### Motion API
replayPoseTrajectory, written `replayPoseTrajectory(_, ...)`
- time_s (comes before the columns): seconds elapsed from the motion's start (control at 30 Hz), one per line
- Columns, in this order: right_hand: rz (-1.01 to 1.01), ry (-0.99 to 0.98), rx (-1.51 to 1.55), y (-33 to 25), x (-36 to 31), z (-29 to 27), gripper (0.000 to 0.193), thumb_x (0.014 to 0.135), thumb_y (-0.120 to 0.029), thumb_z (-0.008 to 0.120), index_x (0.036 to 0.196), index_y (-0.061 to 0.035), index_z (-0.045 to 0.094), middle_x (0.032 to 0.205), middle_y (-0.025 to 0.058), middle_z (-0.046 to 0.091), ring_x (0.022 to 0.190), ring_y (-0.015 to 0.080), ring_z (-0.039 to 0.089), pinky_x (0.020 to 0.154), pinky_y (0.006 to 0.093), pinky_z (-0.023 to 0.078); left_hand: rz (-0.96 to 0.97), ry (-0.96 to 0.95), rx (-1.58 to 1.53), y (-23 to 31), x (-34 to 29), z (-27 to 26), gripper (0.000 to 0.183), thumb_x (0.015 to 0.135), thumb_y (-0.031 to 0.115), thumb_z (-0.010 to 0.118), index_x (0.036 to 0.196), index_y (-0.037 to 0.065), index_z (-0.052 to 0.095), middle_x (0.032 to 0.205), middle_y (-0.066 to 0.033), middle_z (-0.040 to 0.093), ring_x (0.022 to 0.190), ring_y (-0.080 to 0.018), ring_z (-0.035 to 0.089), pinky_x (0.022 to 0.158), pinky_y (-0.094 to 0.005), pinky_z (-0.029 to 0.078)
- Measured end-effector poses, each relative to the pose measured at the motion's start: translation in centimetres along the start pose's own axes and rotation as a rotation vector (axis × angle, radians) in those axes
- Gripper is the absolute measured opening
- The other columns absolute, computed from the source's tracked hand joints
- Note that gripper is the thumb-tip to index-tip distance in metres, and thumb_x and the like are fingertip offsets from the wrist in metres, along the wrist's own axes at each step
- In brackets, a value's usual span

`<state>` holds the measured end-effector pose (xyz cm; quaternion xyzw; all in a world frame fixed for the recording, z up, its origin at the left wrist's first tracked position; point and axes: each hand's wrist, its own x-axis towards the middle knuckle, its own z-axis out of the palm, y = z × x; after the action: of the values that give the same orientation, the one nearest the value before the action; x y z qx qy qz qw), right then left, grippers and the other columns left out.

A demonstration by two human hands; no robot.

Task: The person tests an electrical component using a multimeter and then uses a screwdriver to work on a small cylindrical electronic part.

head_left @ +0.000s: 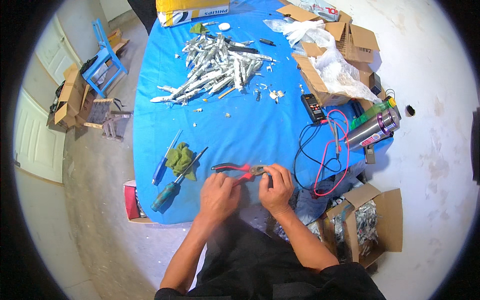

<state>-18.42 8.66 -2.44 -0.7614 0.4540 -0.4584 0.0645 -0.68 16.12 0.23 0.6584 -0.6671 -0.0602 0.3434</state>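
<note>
On my feed the left hand (219, 197) sits near the middle of the surface's near edge, its fingers curled closed around the near handle of the pliers (258, 170). The right hand (276, 191) is just to the right, its thumb and forefinger drawn close together at the tool's metal head; I can't tell whether they grip the head itself or some small piece there. The pliers lie between the two hands, head toward the right, the far handle reaching left beyond the left fingers. I see red grips with black along the far one, the handles spread apart, and a short, dull grey head.

Just left of the left hand I find a teal-handled screwdriver (166, 194), its shaft against a crumpled green cloth (179, 158), and a blue-handled screwdriver (160, 170) on the cloth's left. To the right, a red lead (317, 175) and a black lead (300, 157) loop from a dark meter (313, 107), with a steel flask (367, 131) farther right. Far across the blue surface (245, 132) I see a heap of slim whitish parts (212, 70).
</note>
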Motion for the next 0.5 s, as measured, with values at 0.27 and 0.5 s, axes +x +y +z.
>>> replayPoseTrajectory(0.27,0.001,-0.012,0.014,-0.1,0.2,-0.3,0.018,0.081,-0.005,0.066,0.099,-0.0047,0.069,0.102,0.0139,0.068,0.092,0.0355,0.065,0.08,0.0441,0.054,-0.12,0.184,-0.106,0.0,-3.2,-2.3,0.018,0.082,0.003,0.074,0.094,0.002,0.062,0.09,-0.0157,0.061,0.085,-0.0354,0.059,0.075,-0.0455,0.048)
replayPoseTrajectory(0.5,0.013,-0.055,0.015,-0.3,0.7,-0.5,0.014,0.081,-0.007,0.068,0.094,-0.0077,0.07,0.098,0.0105,0.07,0.09,0.0335,0.066,0.079,0.0432,0.053,-0.241,0.342,0.087,-1.2,-6.0,-4.2,0.015,0.085,0.0,0.073,0.093,0.0,0.06,0.09,-0.0156,0.06,0.085,-0.0331,0.059,0.077,-0.0429,0.048)
